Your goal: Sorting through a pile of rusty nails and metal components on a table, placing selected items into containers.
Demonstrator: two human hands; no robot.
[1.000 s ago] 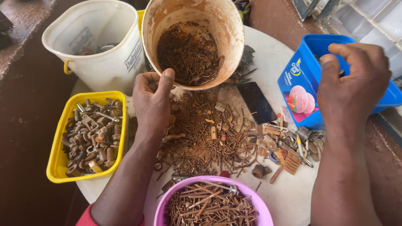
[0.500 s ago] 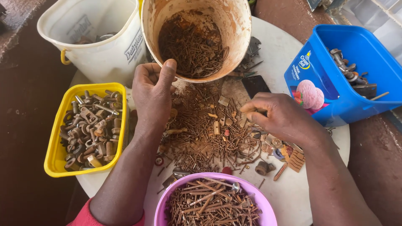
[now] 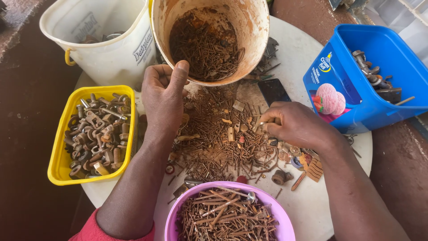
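Note:
My left hand (image 3: pixel 164 99) grips the near rim of a rusty tan bucket (image 3: pixel 255 31), which is tilted toward me with rusty nails inside. A heap of rusty nails and small scrap (image 3: pixel 218 138) covers the white round table (image 3: pixel 312 209) below the bucket. My right hand (image 3: pixel 296 125) rests on the right side of that heap, fingertips pinched together on small pieces. A pink bowl (image 3: pixel 285 223) full of rusty nails sits at the near edge.
A yellow tub (image 3: pixel 60 151) of rusty bolts and nuts stands at the left. Behind it is a white bucket (image 3: pixel 129 58). A blue tub (image 3: pixel 356 102) with larger bolts sits at the right. A dark flat phone-like slab (image 3: pixel 273 91) lies by the heap.
My right hand came down from above the blue tub to the scrap heap and now pinches at pieces there. The left hand has stayed on the bucket rim.

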